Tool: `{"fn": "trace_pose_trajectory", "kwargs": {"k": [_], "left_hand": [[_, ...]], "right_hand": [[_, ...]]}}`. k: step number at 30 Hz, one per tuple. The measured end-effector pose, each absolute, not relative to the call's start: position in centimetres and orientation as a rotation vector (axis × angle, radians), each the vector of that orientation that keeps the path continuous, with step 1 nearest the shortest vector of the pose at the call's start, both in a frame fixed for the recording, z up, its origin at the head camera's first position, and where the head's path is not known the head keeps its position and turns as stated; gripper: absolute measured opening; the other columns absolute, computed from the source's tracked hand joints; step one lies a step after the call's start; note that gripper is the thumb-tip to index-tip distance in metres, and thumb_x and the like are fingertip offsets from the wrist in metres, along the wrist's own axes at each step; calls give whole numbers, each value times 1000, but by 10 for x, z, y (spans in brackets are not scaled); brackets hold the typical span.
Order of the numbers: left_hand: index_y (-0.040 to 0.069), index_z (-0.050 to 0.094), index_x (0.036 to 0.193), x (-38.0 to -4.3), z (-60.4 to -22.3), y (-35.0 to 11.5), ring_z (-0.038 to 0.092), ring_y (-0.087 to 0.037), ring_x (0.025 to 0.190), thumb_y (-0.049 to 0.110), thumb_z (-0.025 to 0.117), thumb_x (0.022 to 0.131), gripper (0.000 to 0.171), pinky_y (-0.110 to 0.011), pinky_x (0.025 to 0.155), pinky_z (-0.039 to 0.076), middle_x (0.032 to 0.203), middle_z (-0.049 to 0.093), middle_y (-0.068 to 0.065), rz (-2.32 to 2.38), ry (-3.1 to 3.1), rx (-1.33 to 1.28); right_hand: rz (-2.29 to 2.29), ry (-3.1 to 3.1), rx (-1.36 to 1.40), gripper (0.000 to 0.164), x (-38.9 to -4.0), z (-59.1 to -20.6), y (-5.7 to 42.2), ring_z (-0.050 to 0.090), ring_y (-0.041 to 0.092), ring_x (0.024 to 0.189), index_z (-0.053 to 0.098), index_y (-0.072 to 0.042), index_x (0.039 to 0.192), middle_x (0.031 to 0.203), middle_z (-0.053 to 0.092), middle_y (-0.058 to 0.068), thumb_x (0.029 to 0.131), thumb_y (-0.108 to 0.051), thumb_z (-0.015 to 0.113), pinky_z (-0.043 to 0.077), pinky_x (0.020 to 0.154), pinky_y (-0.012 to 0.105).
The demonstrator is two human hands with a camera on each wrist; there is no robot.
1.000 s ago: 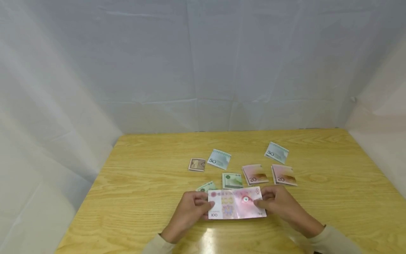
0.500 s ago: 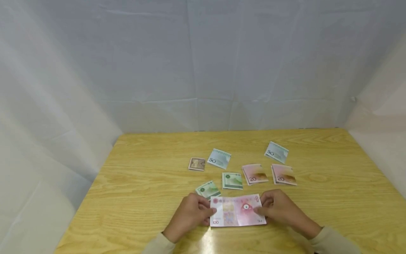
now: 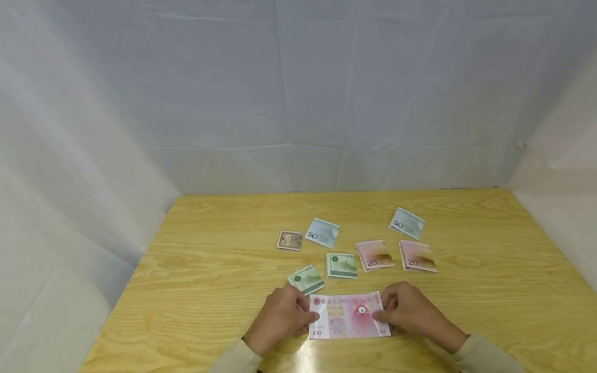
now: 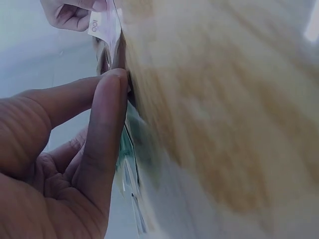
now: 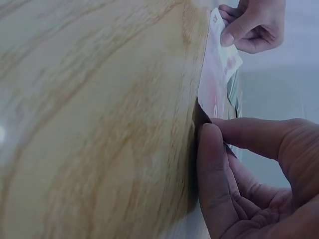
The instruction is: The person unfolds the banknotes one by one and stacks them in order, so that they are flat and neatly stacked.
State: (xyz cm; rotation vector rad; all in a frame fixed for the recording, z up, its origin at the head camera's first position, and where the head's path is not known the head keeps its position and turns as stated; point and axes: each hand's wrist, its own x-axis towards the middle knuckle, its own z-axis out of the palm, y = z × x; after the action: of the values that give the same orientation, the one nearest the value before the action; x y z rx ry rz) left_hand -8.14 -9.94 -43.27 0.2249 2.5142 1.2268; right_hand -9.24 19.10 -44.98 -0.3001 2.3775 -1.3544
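- The left hand (image 3: 282, 314) pinches one short end of the pink note (image 3: 349, 317), at its 9 o'clock. The thumb is on top.
- The right hand (image 3: 410, 311) pinches the other short end, at 3 o'clock, thumb on top too.
- The pink note is thin, smooth paper, a long rectangle spread out between the hands, low over the table (image 3: 210, 269). I cannot tell if its underside touches the wood.
- At 10 o'clock from it is a tilted green note (image 3: 306, 280), just beside the left hand. Another green note (image 3: 342, 267) sits at 12.
- Near 11 o'clock lie a small brown note (image 3: 290, 241) and a blue-green 50 note (image 3: 323, 233).
- At 1 o'clock are a pinkish 20 note (image 3: 374, 255) and, farther off, a second 50 note (image 3: 407, 224).
- At 2 o'clock is another 20 note (image 3: 417, 256). Both 20s look folded, with layered edges.
- The table is shiny yellow wood with wavy lines.
- Behind it hangs a creased, pale sheet (image 3: 308, 93).
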Motion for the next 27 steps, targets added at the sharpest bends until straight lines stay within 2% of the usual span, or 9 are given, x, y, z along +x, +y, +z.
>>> {"fn": "trace_pose_trajectory", "kwargs": {"k": [9,21,27], "left_hand": [[16,62,57,-81,-432,-101,48,-4,40,16,85,81,33,-16,37,35,47,57,8,1108,2632,297],[16,63,61,-80,-432,-102,51,-4,40,16,84,82,30,-16,36,38,48,56,11,1091,2671,326],[13,72,75,-82,-429,-109,57,-8,51,26,82,87,20,-22,44,49,63,61,9,1171,2644,334]], "right_hand": [[-1328,2419,-277,31,-90,-444,193,61,16,48,58,-3,79,58,62,2,80,-15,87,54,43,27],[-1237,2513,-287,34,-92,-441,191,54,12,48,57,-7,78,59,57,0,78,-19,88,45,41,22],[-1266,2561,-388,23,-108,-429,187,53,11,53,62,-6,82,69,59,1,82,-14,84,46,45,23]]}}
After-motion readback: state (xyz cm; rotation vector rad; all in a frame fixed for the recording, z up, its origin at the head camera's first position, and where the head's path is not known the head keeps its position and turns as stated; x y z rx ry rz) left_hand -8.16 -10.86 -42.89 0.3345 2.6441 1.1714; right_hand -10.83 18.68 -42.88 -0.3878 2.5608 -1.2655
